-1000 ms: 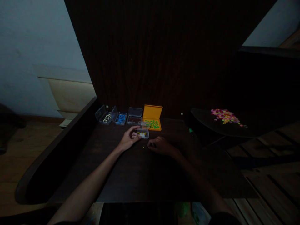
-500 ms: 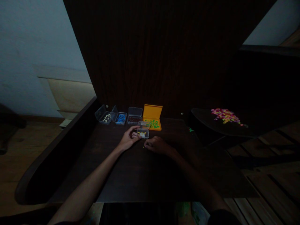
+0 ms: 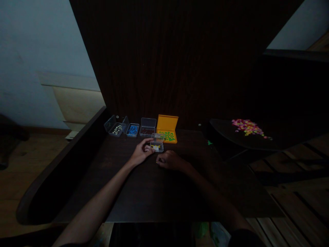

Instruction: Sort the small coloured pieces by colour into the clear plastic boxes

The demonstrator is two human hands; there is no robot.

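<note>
left hand (image 3: 141, 153) grips the small clear box (image 3: 157, 146) by its side; right hand (image 3: 170, 160) at four o'clock of it, fingertips pinched down on the dark table (image 3: 144, 192); whether they hold anything, cannot tell. orange box (image 3: 167, 133) sits at one o'clock.

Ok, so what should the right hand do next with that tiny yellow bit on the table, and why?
Probably pinch the yellow bit and drop it in the small clear box. The right hand has its fingertips at it, and the left hand steadies that open box, which holds yellow pieces.
</note>
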